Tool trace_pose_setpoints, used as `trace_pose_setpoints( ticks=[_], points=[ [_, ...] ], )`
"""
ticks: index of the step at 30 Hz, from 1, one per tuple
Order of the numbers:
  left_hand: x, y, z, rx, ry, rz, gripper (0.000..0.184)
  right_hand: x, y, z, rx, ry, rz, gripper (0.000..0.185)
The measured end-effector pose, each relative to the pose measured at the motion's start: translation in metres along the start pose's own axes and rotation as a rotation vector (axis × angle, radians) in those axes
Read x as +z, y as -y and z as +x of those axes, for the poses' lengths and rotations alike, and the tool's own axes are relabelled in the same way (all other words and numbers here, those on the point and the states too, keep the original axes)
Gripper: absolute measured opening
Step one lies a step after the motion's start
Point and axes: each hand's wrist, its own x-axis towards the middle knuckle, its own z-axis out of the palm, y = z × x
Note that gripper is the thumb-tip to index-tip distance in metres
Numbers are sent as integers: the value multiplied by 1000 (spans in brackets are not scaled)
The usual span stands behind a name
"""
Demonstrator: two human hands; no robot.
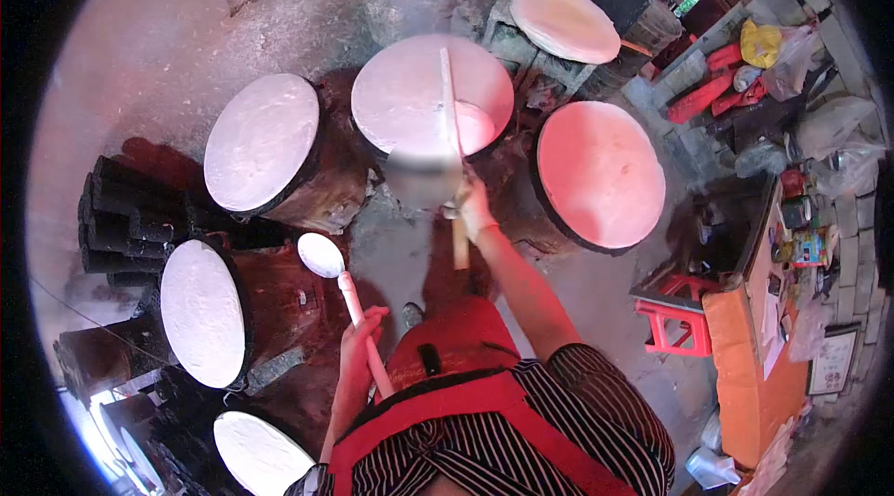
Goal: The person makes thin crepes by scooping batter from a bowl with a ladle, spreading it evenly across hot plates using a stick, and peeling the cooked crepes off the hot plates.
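Note:
My left hand (357, 347) is closed around the long pale handle of a ladle (322, 256), whose rounded head is coated white. My right hand (477, 204) grips a long flat wooden stick (449, 91) that reaches over the far middle round white-topped pan (396, 91). A blurred grey thing (424, 179) lies just left of that hand; what it is I cannot make out. Beside the stick, a smaller pale round patch (473, 127) shows on the pan's white surface.
More white-topped rounds stand on dark drums: far left (261, 142), left (203, 314), lower left (261, 452) and right (601, 175). Another pale round (564, 23) rests on a stand at the back. Dark cylinders (140, 217) are stacked left. A red stool (678, 326) stands by a table (759, 319).

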Motion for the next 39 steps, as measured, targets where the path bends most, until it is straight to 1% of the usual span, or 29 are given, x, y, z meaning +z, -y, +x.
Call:
trace_pose_setpoints(
  ticks=[1,2,4,5,6,7,9,10,12,13,14,16,18,19,20,22,23,24,26,27,28,30,31,32,33,34,36,38,39],
  points=[
    [11,1,3,11,27,7,26,15,-2,-4,77,-23,154,42],
    [22,0,6,22,54,15,25,10,-12,0,259,141,152,26],
    [48,-5,6,32,31,-15,26,-4,8,-30,236,271,-279,28],
    [58,-4,9,8,19,-24,31,-53,-16,-6,280,397,-179,33],
    [68,-3,12,-16,8,-35,36,-80,-15,-4,161,325,-226,33],
    [80,-5,14,-13,1,-42,36,-98,15,-16,139,321,-174,26],
    [98,-6,11,-34,-36,-21,34,-137,51,-2,163,253,-179,28],
    [108,-4,12,-32,-46,-26,34,-139,72,5,155,221,-211,28],
    [131,-1,13,7,-22,-151,23,-136,92,30,187,218,-61,31],
    [140,-1,16,10,-28,-156,23,-129,89,47,129,207,-99,34],
    [148,0,18,27,-6,-139,23,-110,89,54,157,154,-6,33],
    [161,0,19,43,10,-121,23,-84,66,66,-44,164,-370,28],
    [175,-5,20,90,-19,-93,22,-86,53,62,-96,387,-595,30],
    [183,-16,14,68,-31,-107,25,-91,60,48,-140,415,-597,34],
    [183,-17,15,69,-32,-107,25,-103,62,38,-140,416,-597,34],
    [177,-19,21,63,-1,-160,27,-124,62,19,-102,55,-95,40],
    [170,-16,25,63,58,-196,26,-123,55,10,-159,0,43,42],
    [169,-15,30,65,65,-191,26,-118,47,3,-220,-57,180,45],
    [171,-18,39,77,52,-180,24,-112,-15,35,-529,79,10,45],
    [174,-24,41,82,59,-180,24,-103,0,29,-220,10,-280,45],
    [176,-29,40,78,52,-160,20,-99,15,33,-206,164,-225,45],
    [171,-36,35,66,46,-133,17,-99,65,8,-66,217,-46,45],
    [167,-40,34,48,98,-136,14,-111,65,10,-254,47,-364,43],
    [165,-44,37,35,151,-146,13,-119,59,9,-315,-39,-335,42],
    [162,-44,39,36,154,-150,13,-119,50,6,-354,-87,-217,41],
    [158,-42,41,40,159,-140,13,-119,33,8,-378,-105,-129,40],
    [154,-42,43,42,165,-130,13,-114,10,24,-405,-30,-207,39],
    [153,-46,45,5,163,-100,15,-117,23,46,-381,45,-306,38],
    [151,-48,45,4,165,-98,15,-125,31,61,-387,43,-333,37]
  ],
)
